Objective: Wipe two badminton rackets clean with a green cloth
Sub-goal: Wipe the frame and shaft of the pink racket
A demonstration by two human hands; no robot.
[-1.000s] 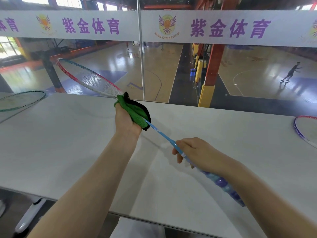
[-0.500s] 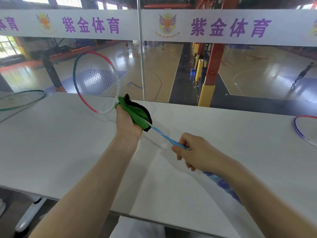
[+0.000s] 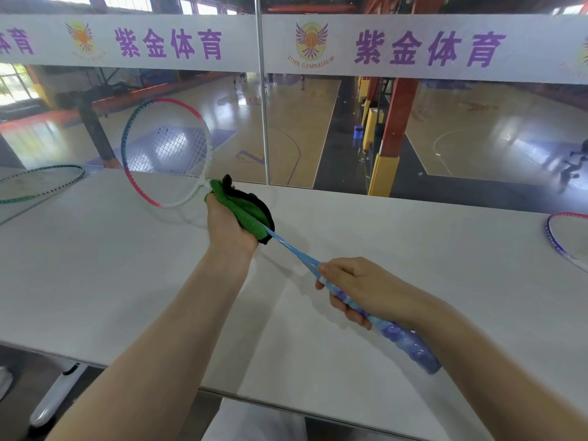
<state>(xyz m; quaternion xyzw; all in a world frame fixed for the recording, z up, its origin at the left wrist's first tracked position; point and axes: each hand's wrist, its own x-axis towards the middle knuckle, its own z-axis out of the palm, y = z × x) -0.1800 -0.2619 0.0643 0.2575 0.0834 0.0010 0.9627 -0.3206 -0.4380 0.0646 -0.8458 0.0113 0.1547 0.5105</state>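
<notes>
A badminton racket (image 3: 294, 249) with a light-blue shaft and a red, white and green head is held above the white table (image 3: 95, 281). My right hand (image 3: 356, 289) grips its blue handle. My left hand (image 3: 227, 226) holds a folded green cloth (image 3: 245, 210) with a black underside, wrapped round the shaft just below the head. The stringed head stands up in front of the glass, its face turned toward me. A second racket (image 3: 41, 183) with a green rim lies flat at the table's far left.
A third racket head (image 3: 566, 237) with a purple and red rim lies at the table's right edge. A glass wall with a white banner (image 3: 413, 46) stands right behind the table. A white table leg (image 3: 54, 399) shows at the lower left.
The racket has turned about its shaft: its head went from nearly edge-on to face-on. My right hand slid slightly along the handle. My left hand and the cloth stayed near the head's base.
</notes>
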